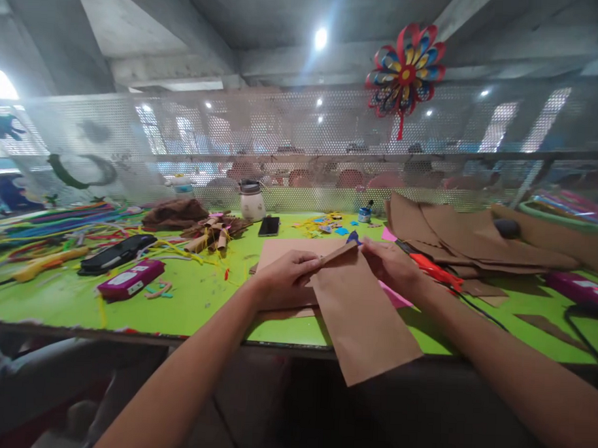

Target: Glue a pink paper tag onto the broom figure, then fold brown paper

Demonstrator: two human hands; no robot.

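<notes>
Both hands are closed on a sheet of brown paper (367, 321), held over the front edge of the green table (178, 311). Its far edge is folded or rolled over, and its near end hangs past the table edge. My left hand (290, 271) pinches the left end of that fold. At the right end, my right hand (390, 261) grips with fingertips partly hidden. A small dark blue thing (353, 238) shows by the right fingertips; I cannot make out what it is. Beneath the hands lies more flat brown paper (278, 253), with pink paper (397, 296) beside it.
On the left are a purple box (131, 279), a black case (115, 253), a yellow glue gun (47, 265) and rolled brown paper pieces (215, 237). A phone (269, 227) and a jar (252, 201) stand behind. An orange-red tool (437, 273) and brown sheets (441, 229) lie right.
</notes>
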